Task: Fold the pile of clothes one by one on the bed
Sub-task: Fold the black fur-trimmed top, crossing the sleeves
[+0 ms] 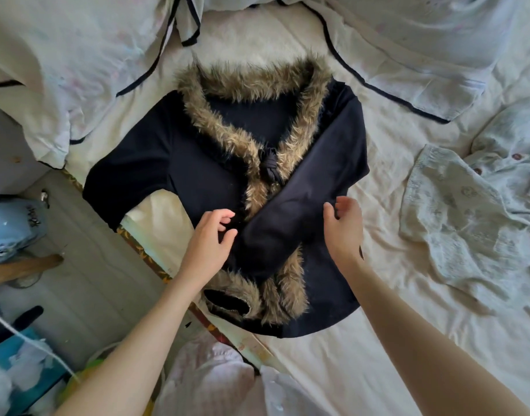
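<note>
A pale, creased sheet covers the bed, whose patterned edge runs diagonally below and to the left of the hands; beyond that edge lies a light floor with a blue rounded object cut off by the frame, too partial to identify. The dark top with brown fur trim lies flat, front up, directly under and ahead of both hands, one sleeve folded diagonally across its chest and the other spread outward past the bed's edge. The left hand hovers at the cuff end of the folded sleeve, fingers loosely curled and holding nothing, though whether the fingertips touch the cloth cannot be told. The right hand stands just across that sleeve from it, fingers relaxed and parted, gripping nothing. Farther from the hands, a cream garment with dark piping is rumpled across the head of the bed, and off to the right of the right hand a pale printed shirt with brown buttons lies crumpled. Close under the forearms, pinkish cloth is cut off by the lower edge.
</note>
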